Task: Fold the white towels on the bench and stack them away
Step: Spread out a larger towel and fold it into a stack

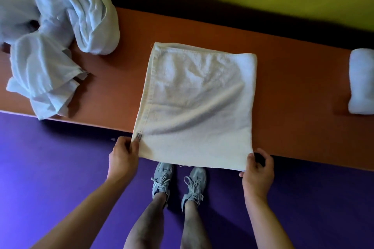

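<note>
Towel, part-folded, centre frame on the counter; my left hand and right hand pinch its near corners. Unfolded heap, upper left: pending, I judge. Finished bundle, right edge: one done.

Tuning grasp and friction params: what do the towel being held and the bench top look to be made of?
Towel: looks like cotton terry, matte, with a nubby looped pile, a flat woven hem band along one edge and soft ridges where it lies. Left hand and right hand pinch its near corners.
Bench: smooth, flat orange-brown top with a rounded front edge and faint sheen; possibly laminate or vinyl padding, can't tell which.
</note>
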{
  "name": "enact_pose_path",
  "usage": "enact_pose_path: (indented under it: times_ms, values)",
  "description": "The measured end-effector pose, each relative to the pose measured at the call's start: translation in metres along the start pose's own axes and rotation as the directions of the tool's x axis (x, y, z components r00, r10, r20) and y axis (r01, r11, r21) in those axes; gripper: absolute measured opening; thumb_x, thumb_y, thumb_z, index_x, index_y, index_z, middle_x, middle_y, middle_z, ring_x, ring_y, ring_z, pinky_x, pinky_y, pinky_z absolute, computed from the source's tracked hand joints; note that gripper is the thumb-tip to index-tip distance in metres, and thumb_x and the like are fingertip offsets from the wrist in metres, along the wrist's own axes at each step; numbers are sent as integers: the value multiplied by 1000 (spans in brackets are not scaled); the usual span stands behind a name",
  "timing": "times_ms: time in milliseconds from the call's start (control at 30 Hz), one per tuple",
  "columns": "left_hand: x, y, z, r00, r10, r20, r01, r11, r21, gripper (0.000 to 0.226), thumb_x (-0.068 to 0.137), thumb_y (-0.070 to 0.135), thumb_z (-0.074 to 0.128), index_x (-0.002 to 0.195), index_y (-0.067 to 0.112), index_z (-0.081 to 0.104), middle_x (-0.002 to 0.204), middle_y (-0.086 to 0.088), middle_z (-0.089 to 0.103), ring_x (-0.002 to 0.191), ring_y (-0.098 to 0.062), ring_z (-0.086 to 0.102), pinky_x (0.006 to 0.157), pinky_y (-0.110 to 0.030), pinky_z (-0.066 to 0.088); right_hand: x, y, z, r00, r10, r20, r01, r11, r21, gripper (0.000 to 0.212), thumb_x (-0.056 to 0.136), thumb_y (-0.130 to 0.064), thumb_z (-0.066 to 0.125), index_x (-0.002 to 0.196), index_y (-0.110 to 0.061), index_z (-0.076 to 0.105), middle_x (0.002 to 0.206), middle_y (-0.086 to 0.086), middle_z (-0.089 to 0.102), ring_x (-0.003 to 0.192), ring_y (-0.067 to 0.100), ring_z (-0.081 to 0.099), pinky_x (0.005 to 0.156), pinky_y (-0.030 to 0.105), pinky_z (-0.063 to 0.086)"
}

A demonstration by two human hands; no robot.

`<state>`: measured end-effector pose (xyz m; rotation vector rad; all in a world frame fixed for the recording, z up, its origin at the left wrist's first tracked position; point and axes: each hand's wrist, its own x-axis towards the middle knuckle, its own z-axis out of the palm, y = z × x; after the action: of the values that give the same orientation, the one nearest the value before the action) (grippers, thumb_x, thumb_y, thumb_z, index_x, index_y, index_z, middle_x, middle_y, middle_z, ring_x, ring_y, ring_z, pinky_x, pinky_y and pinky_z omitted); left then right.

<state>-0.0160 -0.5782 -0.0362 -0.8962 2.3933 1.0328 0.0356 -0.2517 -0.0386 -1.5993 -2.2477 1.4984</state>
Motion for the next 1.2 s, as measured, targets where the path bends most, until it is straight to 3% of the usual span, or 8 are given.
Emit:
enact_pose_path:
  times_ms: [167,300,433,567,800,1000,1100,1200]
  values:
    - [-26,24,-22,985,-169,33,160,823,-545,22,91,15,66,106,31,71,79,0,73,63,-15,69,58,-35,60,7,-38,-30,959,191,211,-266,866,423,4,91,-30,73,94,-29,75,97,-3,77,68,7,70,58,27,56]
    - [-21,59,-34,977,-181,111,204,652,-730,21,91,4,57,87,9,77,77,-9,71,60,-20,64,54,-27,56,32,-78,-36,916,202,346,-369,762,532,23,94,-33,67,76,-28,80,77,-6,72,53,4,58,65,23,57]
    - [13,95,-39,959,-182,215,278,492,-825,24,91,12,39,96,2,61,85,-17,76,61,-22,69,55,-25,57,65,-124,-18,883,81,462,-360,748,557,18,98,-23,53,94,-18,69,96,0,78,60,7,63,74,27,53]
    - [55,119,-34,983,-76,166,177,619,-765,21,91,13,52,101,1,65,100,-11,77,67,-17,71,58,-25,57,95,-166,17,929,-56,367,-109,904,414,12,96,-19,64,106,-16,70,98,-1,78,65,10,69,65,23,58]
    - [134,153,-11,996,-69,-52,32,850,-526,23,90,30,73,97,9,68,69,-6,76,44,-16,64,43,-23,50,151,-188,83,986,-89,141,61,979,195,15,98,-26,64,103,-13,70,80,4,75,43,11,61,46,22,50]
    - [154,157,17,981,50,-186,-115,928,-353,38,96,31,63,130,20,49,96,0,74,70,-19,74,60,-33,61,174,-180,113,974,-198,113,203,978,-43,34,95,-18,61,128,-12,58,106,10,72,83,23,72,66,30,53]
    - [120,145,37,785,590,-190,-569,807,158,27,97,25,60,124,24,58,114,2,65,88,-22,63,71,-36,53,166,-174,113,728,-646,230,680,638,-361,36,92,-17,61,128,-17,58,119,6,64,107,24,61,84,35,50]
    - [80,131,69,599,782,172,-759,487,432,37,98,24,58,135,25,57,140,-5,54,112,-32,52,91,-43,46,162,-172,120,397,-715,576,901,184,-393,42,95,-19,57,137,-22,55,141,4,56,131,25,50,112,44,39]
